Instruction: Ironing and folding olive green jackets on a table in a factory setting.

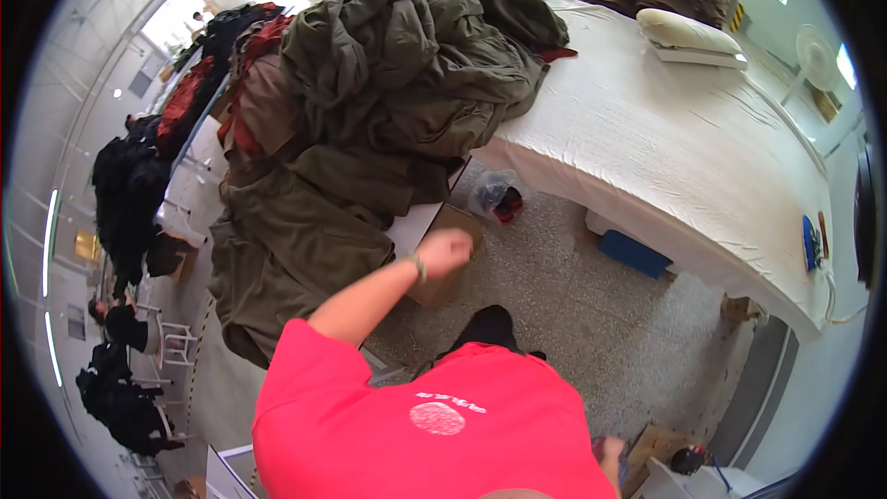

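One hand [445,250] — the left — is seen mid-frame, curled into a fist with nothing visibly held, just beside the olive garment pile [370,102] at upper centre. Only a sliver of the right hand [610,462] is shown at the lower edge — its grip cannot be told.

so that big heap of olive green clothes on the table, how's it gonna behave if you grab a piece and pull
The olive green garments lie crumpled and draped over the table edge, so they are probably floppy, not stiff. They are piled and overlapping, so pulling one may drag others along. Part of the heap already hangs toward the floor; more could slide off. The left hand is nearest, fist closed.
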The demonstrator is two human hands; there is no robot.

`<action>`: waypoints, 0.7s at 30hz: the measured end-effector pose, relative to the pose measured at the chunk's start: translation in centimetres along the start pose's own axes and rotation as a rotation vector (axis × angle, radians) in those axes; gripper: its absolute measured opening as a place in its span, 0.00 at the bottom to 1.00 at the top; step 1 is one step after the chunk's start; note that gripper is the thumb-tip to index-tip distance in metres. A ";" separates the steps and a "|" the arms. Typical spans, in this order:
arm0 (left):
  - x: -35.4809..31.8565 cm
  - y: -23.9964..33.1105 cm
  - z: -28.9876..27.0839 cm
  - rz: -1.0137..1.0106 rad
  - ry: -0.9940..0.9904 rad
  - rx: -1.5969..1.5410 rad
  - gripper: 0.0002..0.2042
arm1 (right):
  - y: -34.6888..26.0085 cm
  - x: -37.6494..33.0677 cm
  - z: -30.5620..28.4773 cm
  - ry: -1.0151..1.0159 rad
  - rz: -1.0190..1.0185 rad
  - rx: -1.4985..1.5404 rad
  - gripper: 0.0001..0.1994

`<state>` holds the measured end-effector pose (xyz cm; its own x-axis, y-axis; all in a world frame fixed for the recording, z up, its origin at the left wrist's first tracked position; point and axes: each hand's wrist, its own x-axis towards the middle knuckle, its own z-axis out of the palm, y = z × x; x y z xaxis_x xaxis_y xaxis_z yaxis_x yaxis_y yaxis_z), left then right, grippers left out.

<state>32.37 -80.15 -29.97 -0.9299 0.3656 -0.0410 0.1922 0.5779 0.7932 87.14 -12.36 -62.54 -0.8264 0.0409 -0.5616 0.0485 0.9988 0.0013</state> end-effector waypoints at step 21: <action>33.6 -9.6 -43.9 -0.316 1.222 -0.767 0.38 | 2.9 13.9 -30.0 0.259 1.056 1.561 0.07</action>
<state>-14.48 -105.42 -12.25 -0.6573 -0.7518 -0.0525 0.0888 -0.1464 0.9852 58.96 -8.09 -45.53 -0.1690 0.6829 -0.7107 0.7883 -0.3392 -0.5134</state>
